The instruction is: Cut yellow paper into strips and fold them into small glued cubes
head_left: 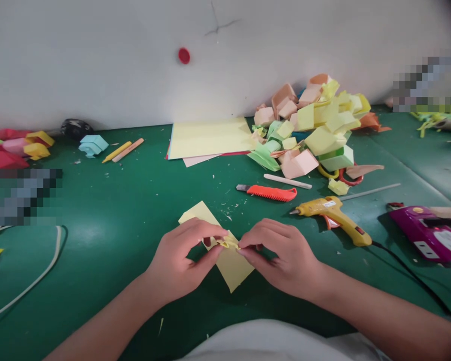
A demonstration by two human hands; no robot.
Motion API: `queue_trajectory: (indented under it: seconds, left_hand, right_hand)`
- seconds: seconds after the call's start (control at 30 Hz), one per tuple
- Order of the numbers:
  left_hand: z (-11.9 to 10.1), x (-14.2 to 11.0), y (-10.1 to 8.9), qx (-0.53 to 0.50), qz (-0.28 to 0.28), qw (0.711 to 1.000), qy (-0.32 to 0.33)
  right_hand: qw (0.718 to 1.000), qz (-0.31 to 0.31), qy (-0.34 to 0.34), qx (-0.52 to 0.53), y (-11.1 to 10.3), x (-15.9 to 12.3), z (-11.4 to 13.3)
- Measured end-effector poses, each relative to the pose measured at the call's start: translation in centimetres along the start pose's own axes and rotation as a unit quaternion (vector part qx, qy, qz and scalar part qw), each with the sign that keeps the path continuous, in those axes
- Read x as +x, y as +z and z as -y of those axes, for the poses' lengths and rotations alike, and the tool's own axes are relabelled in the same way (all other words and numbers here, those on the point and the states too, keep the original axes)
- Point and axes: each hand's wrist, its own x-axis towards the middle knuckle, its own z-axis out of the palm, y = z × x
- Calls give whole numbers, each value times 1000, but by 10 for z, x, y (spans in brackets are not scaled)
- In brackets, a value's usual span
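Note:
Between my two hands is a small folded piece of yellow paper (229, 243). My left hand (186, 255) pinches its left end between thumb and fingers. The right end sits in the fingertips of my right hand (283, 258). Beneath them a flat pale yellow paper sheet (233, 273) lies slanted on the green table (135, 200), partly covered by my hands. Just beyond lies an orange-red utility knife (272, 192) with some blade out. A yellow hot glue gun (328, 213) rests to the right of my right hand, its nozzle pointing left.
A heap of folded paper pieces (315, 125) stands at the back right, beside stacked paper sheets (210, 138). Farther right is a purple power strip (428, 233) with cords. Yellow and tan paper sticks (122, 150) and a light blue paper shape (93, 145) lie back left. A white cable (54, 258) curves at left.

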Motion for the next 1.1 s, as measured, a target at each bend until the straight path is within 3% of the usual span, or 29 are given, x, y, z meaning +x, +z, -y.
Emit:
queue_trajectory:
  seconds: [0.4,0.8,1.1]
  left_hand:
    - [-2,-5,5,-31,-2,1000,5]
    - [-3,-3,6,-12,-54,997,46]
    - [-4,-4,7,4,-41,997,65]
  right_hand:
    - [998,26,44,25,1,-1,2]
    - [999,-29,-6,18,6,-2,-2]
    - [1000,-22,-22,0,6,0,0]
